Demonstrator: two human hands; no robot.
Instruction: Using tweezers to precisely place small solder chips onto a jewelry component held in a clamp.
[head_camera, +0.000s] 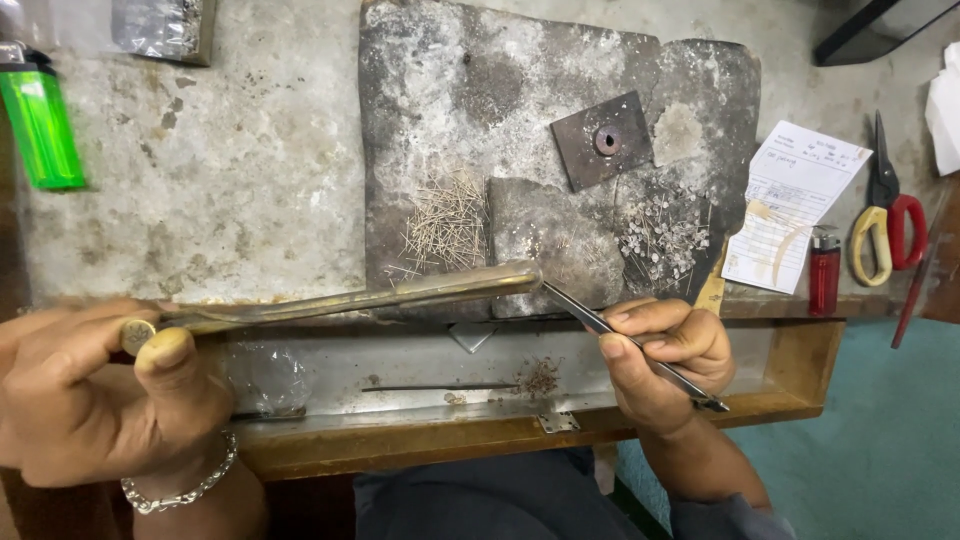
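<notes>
Closest to the camera, the left hand (95, 400) is wrapped around the back end of a long brass torch tube (340, 297), thumb pressed on top, a chain bracelet (180, 488) on the wrist. The right hand (665, 355) pinches a pair of slim steel tweezers (620, 340) between thumb and fingers, pen-style. The tweezer tips run up and left until they meet the wide front end of the tube, right at the near edge of the scorched soldering block (560, 130) (can't tell if the tips actually hold anything, it's too small to see).

Just under the hands is a wooden catch tray (800, 370) with a thin metal rod (440, 387) and some brownish filings lying in it.

On the block itself: a loose heap of short wire pins (447, 225) on the left, a scatter of tiny ring-headed pieces (662, 235) on the right, and a small square metal plate (603, 140) with a hole in it further back. As for progress, my read is it's somewhere in the middle: both piles look plentiful and I don't see any clearly finished batch set apart.

Further out, a paper slip (795, 205), a red lighter (824, 270), scissors (885, 225) at right, and a green lighter (40, 125) far left.
</notes>
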